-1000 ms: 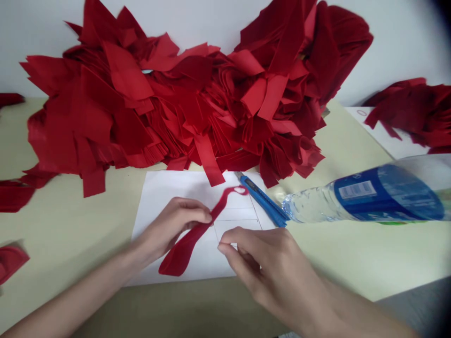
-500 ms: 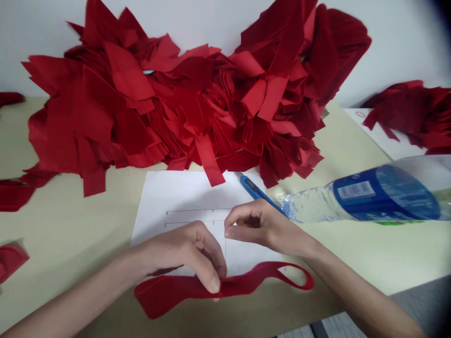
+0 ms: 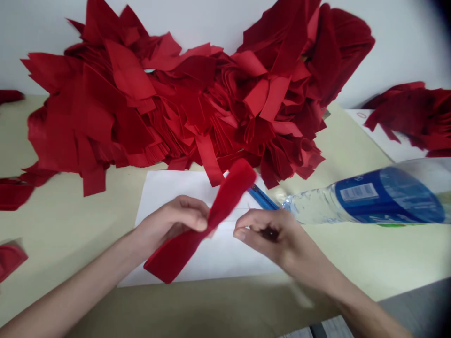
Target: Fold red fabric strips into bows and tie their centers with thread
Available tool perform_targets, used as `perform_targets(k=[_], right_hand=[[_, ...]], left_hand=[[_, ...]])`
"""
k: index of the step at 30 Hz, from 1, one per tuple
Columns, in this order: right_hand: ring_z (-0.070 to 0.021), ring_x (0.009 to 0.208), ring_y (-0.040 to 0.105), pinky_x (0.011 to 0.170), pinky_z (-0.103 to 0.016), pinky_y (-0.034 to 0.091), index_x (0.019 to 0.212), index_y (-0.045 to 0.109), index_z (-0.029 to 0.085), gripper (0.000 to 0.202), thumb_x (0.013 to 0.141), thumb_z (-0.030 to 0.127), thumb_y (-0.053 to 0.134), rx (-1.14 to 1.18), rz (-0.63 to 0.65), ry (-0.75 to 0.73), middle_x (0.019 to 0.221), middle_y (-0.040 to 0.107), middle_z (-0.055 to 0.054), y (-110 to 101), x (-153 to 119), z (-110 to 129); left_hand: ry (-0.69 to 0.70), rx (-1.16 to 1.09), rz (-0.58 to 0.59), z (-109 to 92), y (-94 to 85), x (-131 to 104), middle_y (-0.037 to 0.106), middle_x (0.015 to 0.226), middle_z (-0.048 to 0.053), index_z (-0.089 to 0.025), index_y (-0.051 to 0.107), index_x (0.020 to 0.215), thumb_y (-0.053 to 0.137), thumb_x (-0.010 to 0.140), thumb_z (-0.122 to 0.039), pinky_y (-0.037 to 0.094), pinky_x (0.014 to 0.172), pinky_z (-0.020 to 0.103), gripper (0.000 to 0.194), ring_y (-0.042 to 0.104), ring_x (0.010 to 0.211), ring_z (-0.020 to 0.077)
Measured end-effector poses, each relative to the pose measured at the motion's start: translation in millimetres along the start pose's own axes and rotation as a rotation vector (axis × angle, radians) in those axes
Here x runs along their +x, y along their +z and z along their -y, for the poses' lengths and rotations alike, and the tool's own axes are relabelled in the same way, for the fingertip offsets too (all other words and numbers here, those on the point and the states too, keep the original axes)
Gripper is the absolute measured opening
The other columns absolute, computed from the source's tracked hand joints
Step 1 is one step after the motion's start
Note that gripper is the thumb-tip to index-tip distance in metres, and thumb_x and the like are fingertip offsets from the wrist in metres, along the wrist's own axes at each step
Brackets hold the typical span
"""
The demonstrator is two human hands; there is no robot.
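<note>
A folded red ribbon is pinched at its middle by my left hand; it slants from lower left to upper right above a white sheet with thin drawn lines. Just right of the ribbon, my right hand has thumb and index finger pressed together. What it holds there, if anything, is too small to make out. The blue cutter lies behind my right hand, on the edge of the sheet.
A large heap of red ribbon pieces spans the back of the table. A water bottle lies on its side at the right. More red pieces are at the far right, and others sit at the left edge.
The ribbon has been raised from near the table's front edge and turned to a diagonal. My left hand moved up with it; my right hand shifted slightly right and down.
</note>
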State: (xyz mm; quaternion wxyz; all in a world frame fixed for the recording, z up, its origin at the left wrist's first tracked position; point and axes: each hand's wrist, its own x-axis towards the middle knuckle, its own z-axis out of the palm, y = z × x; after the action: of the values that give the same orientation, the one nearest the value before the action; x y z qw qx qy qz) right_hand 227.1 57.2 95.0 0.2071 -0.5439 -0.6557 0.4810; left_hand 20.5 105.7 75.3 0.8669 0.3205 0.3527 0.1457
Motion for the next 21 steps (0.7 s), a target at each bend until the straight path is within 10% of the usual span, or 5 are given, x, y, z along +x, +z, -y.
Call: perform_targets(k=[4, 10, 13, 17, 21], right_hand=[[-0.0055, 0.047, 0.028, 0.042, -0.019, 0.022, 0.071, 0.06, 0.014, 0.02, 0.082, 0.03, 0.058, 0.178, 0.183, 0.005, 0.052, 0.034, 0.007, -5, 11, -1], [-0.0051, 0.048, 0.027, 0.047, -0.021, 0.024, 0.069, 0.057, 0.015, 0.017, 0.084, 0.014, 0.049, -0.231, 0.031, -0.209, 0.054, 0.032, 0.006, 13, -11, 23], [-0.0057, 0.049, 0.028, 0.046, -0.02, 0.024, 0.075, 0.059, 0.016, 0.015, 0.086, 0.019, 0.049, -0.121, 0.013, -0.106, 0.055, 0.033, 0.006, 10, -9, 15], [-0.0057, 0.048, 0.025, 0.044, -0.02, 0.023, 0.072, 0.058, 0.016, 0.019, 0.087, 0.025, 0.051, -0.037, 0.102, -0.06, 0.053, 0.03, 0.006, 4, -2, 9], [-0.0055, 0.049, 0.025, 0.047, -0.021, 0.024, 0.069, 0.054, 0.016, 0.017, 0.085, 0.014, 0.048, -0.214, 0.041, -0.206, 0.056, 0.032, 0.006, 9, -13, 21]], left_hand=[[-0.193, 0.374, 0.185, 13, 12.6, -2, 0.054, 0.05, -0.004, -0.015, 0.067, 0.06, 0.07, 0.052, -0.018, 0.023, 0.046, 0.024, 0.008, 0.041, 0.047, 0.0092], [0.095, 0.246, -0.267, 13, 5.7, 7, 0.049, 0.051, -0.005, -0.017, 0.061, 0.056, 0.06, 0.065, -0.019, 0.027, 0.049, 0.022, 0.009, 0.039, 0.05, 0.0084], [0.028, 0.09, -0.064, 3, 2.7, 1, 0.052, 0.049, -0.005, -0.017, 0.065, 0.057, 0.065, 0.057, -0.02, 0.029, 0.047, 0.023, 0.004, 0.039, 0.046, 0.0083], [-0.154, 0.484, 0.235, 10, 12.5, -5, 0.056, 0.053, -0.003, -0.016, 0.066, 0.059, 0.069, 0.056, -0.018, 0.033, 0.052, 0.025, 0.005, 0.046, 0.053, 0.0116], [0.092, 0.601, -0.24, 15, 14.2, 1, 0.051, 0.053, -0.004, -0.016, 0.063, 0.059, 0.059, 0.066, -0.017, 0.031, 0.053, 0.024, 0.009, 0.044, 0.056, 0.0106]])
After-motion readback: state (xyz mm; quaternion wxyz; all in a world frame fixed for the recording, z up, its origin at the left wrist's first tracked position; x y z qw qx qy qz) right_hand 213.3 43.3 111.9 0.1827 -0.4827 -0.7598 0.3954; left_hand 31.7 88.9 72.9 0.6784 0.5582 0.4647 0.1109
